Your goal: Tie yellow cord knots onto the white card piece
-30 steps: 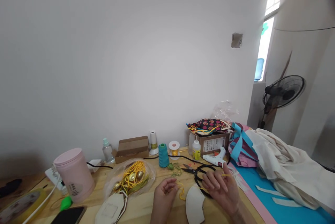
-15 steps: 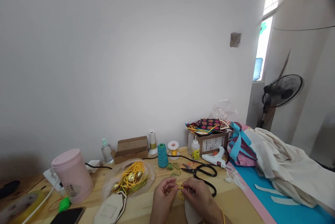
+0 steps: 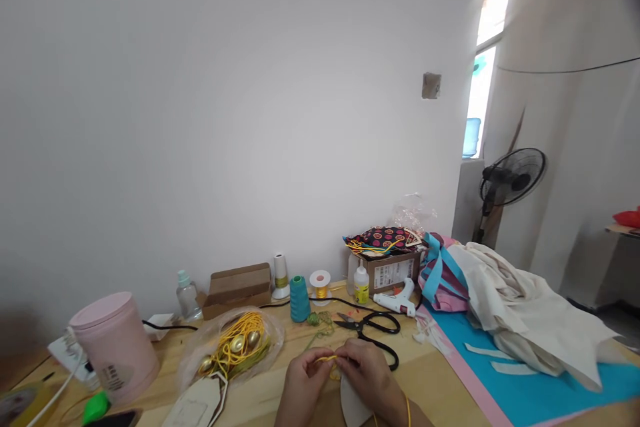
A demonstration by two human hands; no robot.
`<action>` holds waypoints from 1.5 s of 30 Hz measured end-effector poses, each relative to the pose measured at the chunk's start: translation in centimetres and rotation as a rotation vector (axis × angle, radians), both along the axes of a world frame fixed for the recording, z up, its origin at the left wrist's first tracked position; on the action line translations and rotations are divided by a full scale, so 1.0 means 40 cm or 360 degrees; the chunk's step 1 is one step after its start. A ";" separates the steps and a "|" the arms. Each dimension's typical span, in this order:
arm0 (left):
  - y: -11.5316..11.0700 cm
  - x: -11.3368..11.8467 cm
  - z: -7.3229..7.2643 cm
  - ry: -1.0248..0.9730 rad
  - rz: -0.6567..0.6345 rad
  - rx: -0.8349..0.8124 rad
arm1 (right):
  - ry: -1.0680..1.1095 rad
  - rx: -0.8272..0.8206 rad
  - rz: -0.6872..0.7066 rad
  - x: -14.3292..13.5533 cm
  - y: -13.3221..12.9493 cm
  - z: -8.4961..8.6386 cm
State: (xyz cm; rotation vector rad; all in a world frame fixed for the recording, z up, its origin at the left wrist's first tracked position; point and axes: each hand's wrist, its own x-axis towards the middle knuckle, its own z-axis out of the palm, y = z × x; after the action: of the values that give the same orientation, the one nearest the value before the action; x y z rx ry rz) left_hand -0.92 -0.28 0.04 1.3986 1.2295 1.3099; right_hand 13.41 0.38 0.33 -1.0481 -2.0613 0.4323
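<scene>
A yellow cord (image 3: 327, 358) is pinched between the fingertips of both hands, low in the middle of the view. My left hand (image 3: 305, 377) grips it from the left, thumb against forefinger. My right hand (image 3: 363, 370) holds it from the right, and a strand of yellow cord circles that wrist. Beneath the fingers hangs a small yellow loop. Under my right hand shows a pale flat piece (image 3: 351, 407), partly hidden by the hand. Black-handled scissors (image 3: 373, 330) lie with blades open just beyond my right hand.
Around the wooden table stand a pink canister (image 3: 115, 347), a bag of yellow cords and gold bells (image 3: 235, 344), a teal thread cone (image 3: 300, 300), a glue bottle (image 3: 361, 286), a white glue gun (image 3: 397, 299) and a cardboard box (image 3: 393, 270). Cream cloth (image 3: 530, 300) lies at the right.
The view has swung to the right, so things sit further left. My fingertips have drawn closer together, and the cord now stretches across the left fingers.
</scene>
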 end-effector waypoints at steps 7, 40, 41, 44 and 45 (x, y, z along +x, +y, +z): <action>0.001 -0.003 -0.007 0.0020 0.0066 0.0000 | -0.0077 0.0052 -0.0011 0.004 -0.002 0.001; 0.007 -0.008 -0.009 0.0078 0.0057 -0.0071 | 0.0217 0.0474 -0.0360 0.026 -0.014 0.035; 0.007 -0.009 -0.008 0.0082 0.0066 -0.0080 | 0.0209 0.0473 -0.0292 0.023 -0.017 0.037; 0.005 -0.010 -0.005 0.0085 0.0066 -0.0085 | 0.0139 0.0455 -0.0119 0.014 -0.021 0.034; 0.004 -0.010 -0.005 0.0083 0.0039 -0.0076 | 0.0106 0.0439 -0.0082 0.010 -0.020 0.030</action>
State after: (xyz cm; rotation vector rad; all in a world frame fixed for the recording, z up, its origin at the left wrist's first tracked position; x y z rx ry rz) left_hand -1.34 -0.12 -0.14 1.3956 1.3077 1.2595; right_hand 13.81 -0.44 1.54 -0.9059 -1.9630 0.1486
